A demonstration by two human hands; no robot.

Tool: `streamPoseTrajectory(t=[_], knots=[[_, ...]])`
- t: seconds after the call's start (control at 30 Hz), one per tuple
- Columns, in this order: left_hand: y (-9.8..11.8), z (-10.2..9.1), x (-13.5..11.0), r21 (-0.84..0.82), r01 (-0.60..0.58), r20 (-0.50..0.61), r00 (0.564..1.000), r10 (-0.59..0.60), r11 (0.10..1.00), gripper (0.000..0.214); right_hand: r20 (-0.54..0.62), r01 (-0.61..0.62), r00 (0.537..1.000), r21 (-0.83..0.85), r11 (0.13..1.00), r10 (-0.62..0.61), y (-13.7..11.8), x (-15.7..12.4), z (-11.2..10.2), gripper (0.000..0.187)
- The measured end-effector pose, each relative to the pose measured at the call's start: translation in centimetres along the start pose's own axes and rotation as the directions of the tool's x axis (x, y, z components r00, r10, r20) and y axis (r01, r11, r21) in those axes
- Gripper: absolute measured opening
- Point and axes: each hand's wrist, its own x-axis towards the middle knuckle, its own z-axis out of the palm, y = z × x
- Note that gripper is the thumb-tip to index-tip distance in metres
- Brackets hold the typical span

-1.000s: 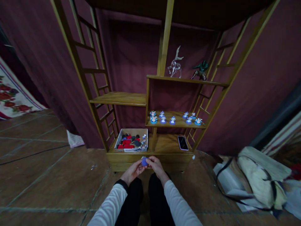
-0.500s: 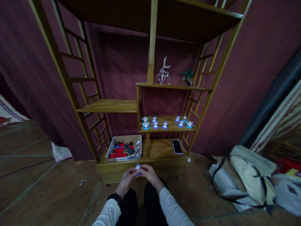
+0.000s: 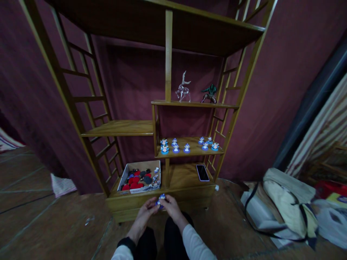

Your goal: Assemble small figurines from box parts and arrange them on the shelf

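A small figurine [image 3: 162, 197] with a purple-blue top, white body and purple base is between my hands, in front of the cabinet's bottom edge. My right hand [image 3: 173, 209] grips it from the right, the thumb across its front. From the left, my left hand [image 3: 145, 215] has its fingertips closed on its lower side. Just beyond them, an open cardboard box [image 3: 139, 190] stands on the bottom shelf, with red and dark round pieces and several small figurines inside. Similar figurines [image 3: 187, 148] stand on the small shelf [image 3: 187, 154] above, in a left and a right group.
A phone [image 3: 202, 173] lies on the bottom shelf at right. Higher up stand a clear deer figure [image 3: 183, 91] and a green action figure [image 3: 209, 94]. The wooden cabinet's side post [image 3: 245, 83] rises at right. Bags [image 3: 282, 206] lie on the floor to the right.
The figurine has gone from roughly upright to tilted in my fingers, and my hands have turned a little with it. The cabinet appears slightly lower and further left as my view shifted.
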Motion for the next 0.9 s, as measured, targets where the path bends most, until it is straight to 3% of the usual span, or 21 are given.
streamPoseTrajectory(t=[0.27,0.6,0.8,0.9], knots=[[-0.1,-0.1,0.1,-0.091,0.049,-0.002,0.999,-0.050,0.995,0.049,-0.033,0.095,0.994,-0.183,0.978,-0.103,-0.3,-0.5,-0.2,0.030],[1.0,0.1,-0.6,-0.098,0.174,0.069,0.983,-0.167,0.980,0.046,-0.011,0.106,0.993,-0.307,0.946,-0.115,-1.3,-0.9,-0.4,0.019],[0.2,0.1,0.2,-0.081,0.109,-0.036,0.993,-0.112,0.991,0.048,-0.009,0.116,0.992,-0.338,0.934,-0.126,-1.0,-0.6,-0.1,0.015],[0.2,0.0,0.4,-0.055,0.096,-0.013,0.995,-0.097,0.994,0.050,-0.050,0.136,0.985,-0.361,0.923,-0.164,-1.1,-0.6,0.1,0.014]])
